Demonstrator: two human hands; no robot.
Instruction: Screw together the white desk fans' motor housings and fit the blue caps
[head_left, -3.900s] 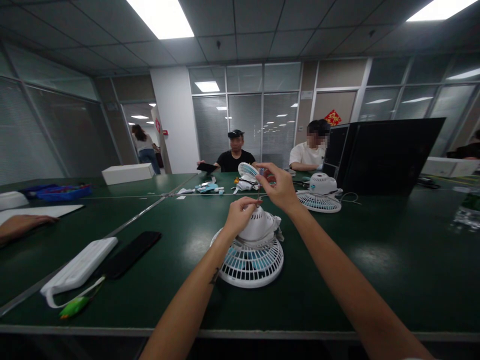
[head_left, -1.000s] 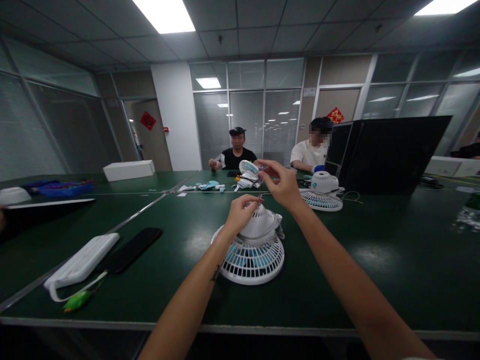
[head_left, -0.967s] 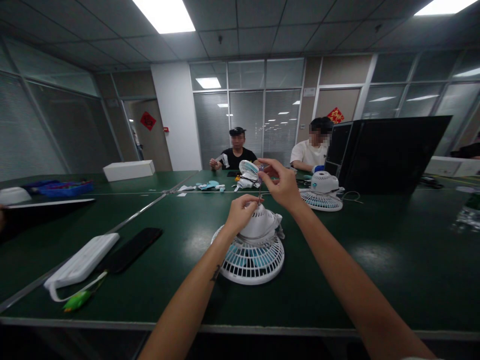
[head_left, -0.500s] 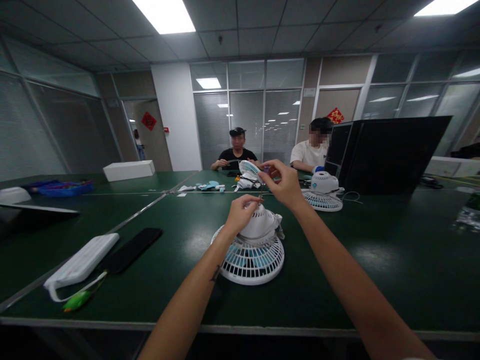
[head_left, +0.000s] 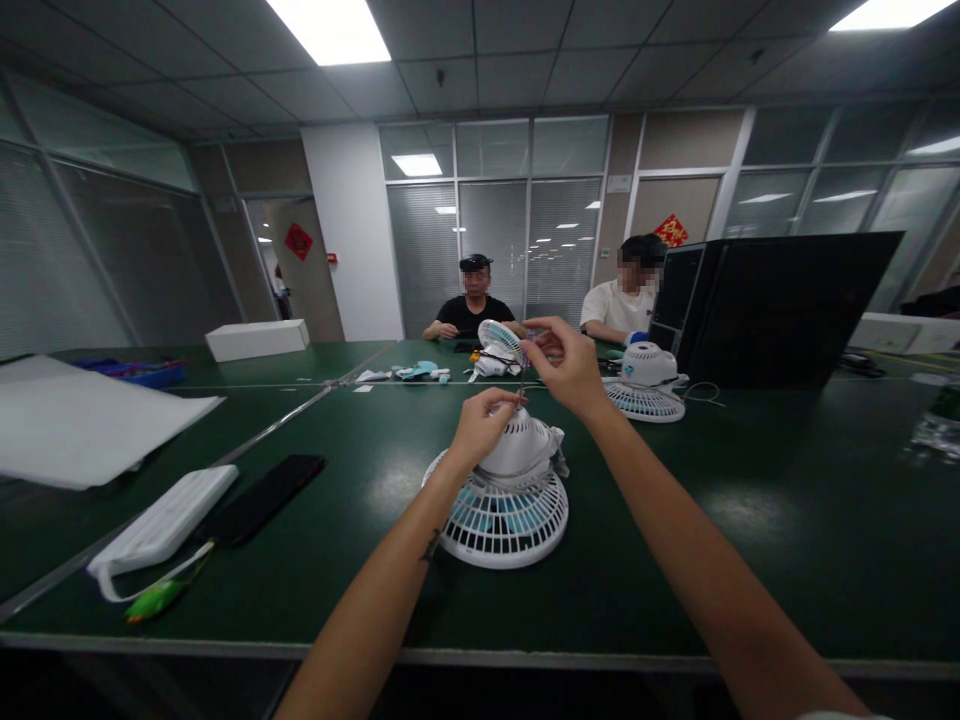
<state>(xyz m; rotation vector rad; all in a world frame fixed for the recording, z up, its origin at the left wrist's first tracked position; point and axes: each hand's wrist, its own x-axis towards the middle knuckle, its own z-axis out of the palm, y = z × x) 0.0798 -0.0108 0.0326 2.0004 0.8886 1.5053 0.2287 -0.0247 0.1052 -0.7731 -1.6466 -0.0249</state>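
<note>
Atop the near fan [head_left: 516,455], a thin tool's [head_left: 523,384] being pinched by right hand [head_left: 568,362] and left hand [head_left: 482,426]; left of that fan, a sheet's [head_left: 94,425] now being tilted, work seemingly unbothered.

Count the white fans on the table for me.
3. The near fan, below the left hand and right hand; the second fan, beside the black box; the far fan, in front of the person in black. More could hide behind the box.
</note>
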